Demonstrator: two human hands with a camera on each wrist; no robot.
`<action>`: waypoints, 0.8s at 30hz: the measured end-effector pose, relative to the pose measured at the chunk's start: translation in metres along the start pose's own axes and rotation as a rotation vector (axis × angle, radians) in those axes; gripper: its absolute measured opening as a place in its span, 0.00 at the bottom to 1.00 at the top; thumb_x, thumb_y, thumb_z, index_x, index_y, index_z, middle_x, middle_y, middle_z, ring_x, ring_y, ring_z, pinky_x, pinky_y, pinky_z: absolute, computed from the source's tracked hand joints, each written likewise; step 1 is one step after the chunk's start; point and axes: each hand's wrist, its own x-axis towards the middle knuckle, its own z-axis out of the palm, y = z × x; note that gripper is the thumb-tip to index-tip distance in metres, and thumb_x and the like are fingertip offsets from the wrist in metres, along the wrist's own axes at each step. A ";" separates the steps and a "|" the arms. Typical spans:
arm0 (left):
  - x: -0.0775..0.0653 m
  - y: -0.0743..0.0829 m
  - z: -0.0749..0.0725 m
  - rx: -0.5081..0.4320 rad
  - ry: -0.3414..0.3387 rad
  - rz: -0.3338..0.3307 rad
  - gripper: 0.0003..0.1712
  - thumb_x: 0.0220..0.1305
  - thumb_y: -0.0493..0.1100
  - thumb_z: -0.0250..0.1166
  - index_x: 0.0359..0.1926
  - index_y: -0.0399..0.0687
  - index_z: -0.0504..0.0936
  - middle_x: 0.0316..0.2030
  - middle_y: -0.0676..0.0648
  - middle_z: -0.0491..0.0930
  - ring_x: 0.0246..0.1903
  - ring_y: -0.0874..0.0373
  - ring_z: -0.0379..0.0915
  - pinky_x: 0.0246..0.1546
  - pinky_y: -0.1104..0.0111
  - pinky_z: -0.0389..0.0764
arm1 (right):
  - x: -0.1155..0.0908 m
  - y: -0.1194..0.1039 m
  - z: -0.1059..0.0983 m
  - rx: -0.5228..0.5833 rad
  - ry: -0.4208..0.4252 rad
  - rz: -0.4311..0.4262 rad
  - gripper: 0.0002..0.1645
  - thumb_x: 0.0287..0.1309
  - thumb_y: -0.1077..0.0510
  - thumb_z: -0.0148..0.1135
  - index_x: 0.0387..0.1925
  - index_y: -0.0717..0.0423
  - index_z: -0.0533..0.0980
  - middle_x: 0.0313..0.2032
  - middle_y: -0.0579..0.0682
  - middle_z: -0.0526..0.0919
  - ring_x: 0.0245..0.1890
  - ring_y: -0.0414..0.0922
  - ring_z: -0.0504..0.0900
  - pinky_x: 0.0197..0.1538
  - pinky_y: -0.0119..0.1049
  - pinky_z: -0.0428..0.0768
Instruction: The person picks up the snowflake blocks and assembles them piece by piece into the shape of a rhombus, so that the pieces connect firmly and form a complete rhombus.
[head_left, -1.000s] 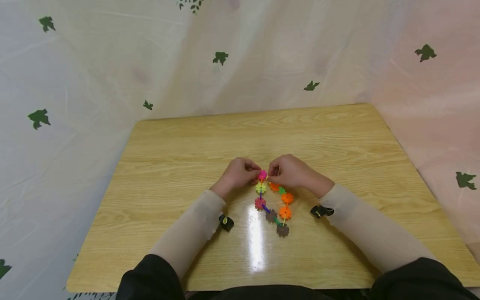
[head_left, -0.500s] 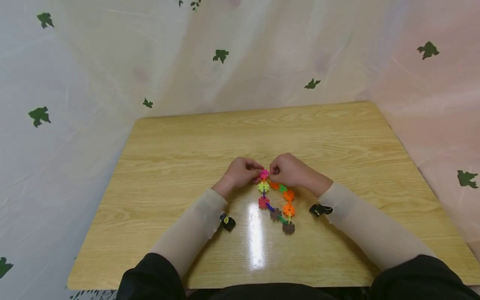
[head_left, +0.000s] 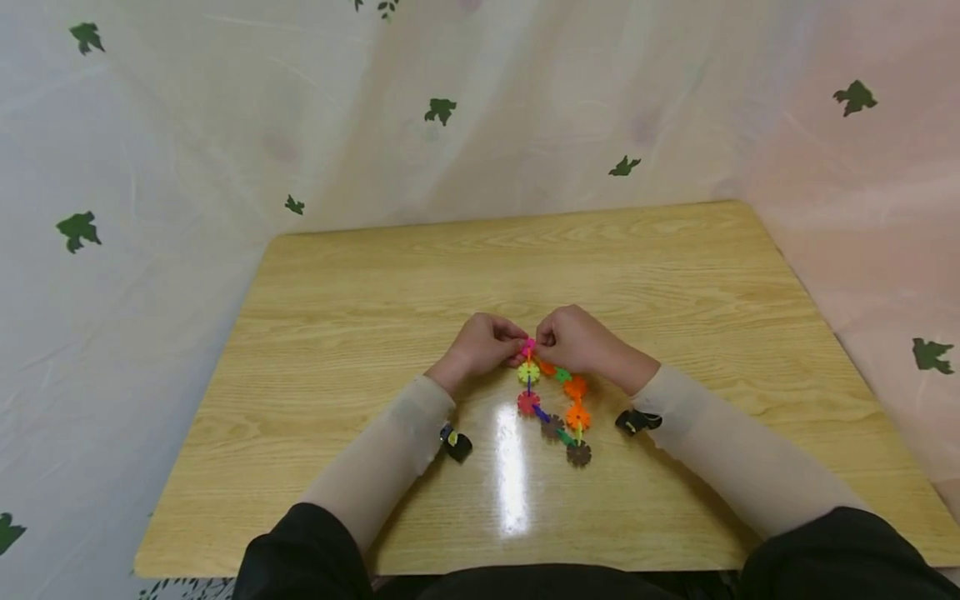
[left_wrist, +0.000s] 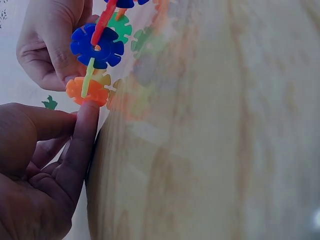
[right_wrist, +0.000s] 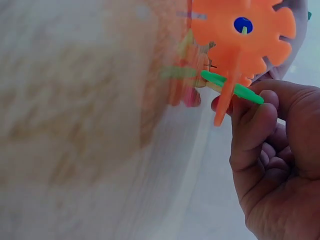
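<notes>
A chain of notched flower-shaped plastic discs hangs in a loop between my hands, with a yellow disc, a red disc, a brown disc and an orange disc among them. My left hand pinches the pink end disc, which looks orange in the left wrist view. Close beside it, my right hand pinches the other end. In the right wrist view, fingertips hold a green disc seen edge-on, slotted across an orange one. The exact joint is partly hidden by fingers.
A wooden table with a glossy surface lies under both hands. Pale fabric with green bird shapes hangs behind and to the sides. Black straps show at the wrists.
The loop of discs has shifted slightly to the right. My hands have drawn marginally closer at the pink disc, keeping the same pinching holds.
</notes>
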 end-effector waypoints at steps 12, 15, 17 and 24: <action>-0.001 -0.003 -0.001 0.128 0.039 0.075 0.14 0.72 0.37 0.69 0.56 0.40 0.87 0.44 0.44 0.88 0.34 0.56 0.87 0.38 0.67 0.87 | -0.003 -0.003 -0.002 0.020 -0.007 0.048 0.19 0.66 0.56 0.71 0.17 0.48 0.80 0.15 0.40 0.76 0.16 0.38 0.68 0.28 0.36 0.71; -0.001 -0.002 -0.002 0.184 0.059 0.106 0.16 0.72 0.39 0.70 0.58 0.41 0.87 0.45 0.45 0.88 0.36 0.56 0.86 0.39 0.68 0.86 | -0.005 -0.001 -0.004 0.055 -0.023 0.052 0.17 0.67 0.55 0.70 0.20 0.49 0.83 0.17 0.41 0.80 0.17 0.38 0.70 0.28 0.36 0.73; -0.002 -0.002 -0.003 0.229 0.072 0.125 0.16 0.72 0.40 0.70 0.57 0.42 0.87 0.45 0.46 0.88 0.38 0.58 0.86 0.41 0.68 0.86 | -0.006 0.003 -0.006 0.078 -0.030 0.060 0.15 0.69 0.54 0.69 0.23 0.50 0.85 0.19 0.43 0.82 0.18 0.39 0.72 0.27 0.36 0.74; -0.004 -0.001 -0.010 0.322 0.111 0.150 0.14 0.71 0.46 0.71 0.54 0.49 0.89 0.46 0.54 0.87 0.43 0.59 0.82 0.47 0.65 0.83 | -0.009 0.018 -0.016 0.185 -0.030 0.123 0.13 0.73 0.51 0.66 0.34 0.52 0.89 0.26 0.49 0.87 0.21 0.48 0.82 0.26 0.42 0.81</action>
